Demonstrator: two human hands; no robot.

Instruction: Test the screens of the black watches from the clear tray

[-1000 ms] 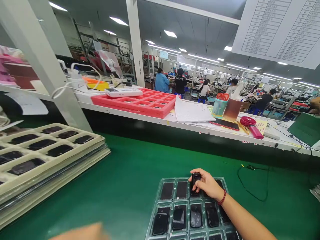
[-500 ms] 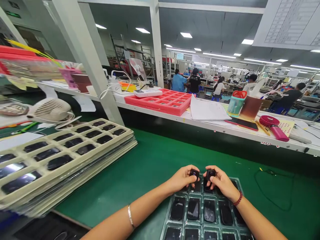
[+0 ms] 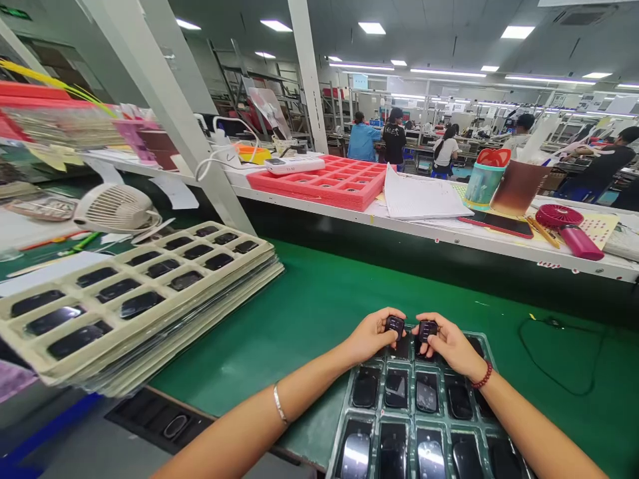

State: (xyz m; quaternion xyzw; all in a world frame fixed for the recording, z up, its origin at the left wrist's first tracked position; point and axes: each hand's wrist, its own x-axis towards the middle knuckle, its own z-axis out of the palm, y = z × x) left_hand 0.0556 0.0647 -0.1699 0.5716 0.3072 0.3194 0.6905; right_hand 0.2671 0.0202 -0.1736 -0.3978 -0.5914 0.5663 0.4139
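Between thumb and fingers, my left hand [image 3: 372, 336] grips a small black smartwatch body [image 3: 395, 324] with faint lit marks on its screen. A similar black smartwatch body [image 3: 428, 330] is pinched in my right hand [image 3: 452, 347], its screen also showing faint marks. The two are held side by side, slightly apart, over the far edge of a clear plastic tray [image 3: 379, 414]. Dark, glossy rounded pieces [image 3: 426, 392] lie in the tray's compartments. My hands hide part of its far row.
On the left rises a stack of cream trays [image 3: 164, 293] with dark pieces in the top one. A white fan [image 3: 114, 207] stands behind it. The shelf holds a red foam tray [image 3: 324, 183], papers and a pink handheld fan [image 3: 569, 229]. A thin cable [image 3: 559, 386] lies right.
The view has shifted, so the tray and my hands appear higher and more of the tray's near rows shows. Both hands still hold the watch bodies side by side.
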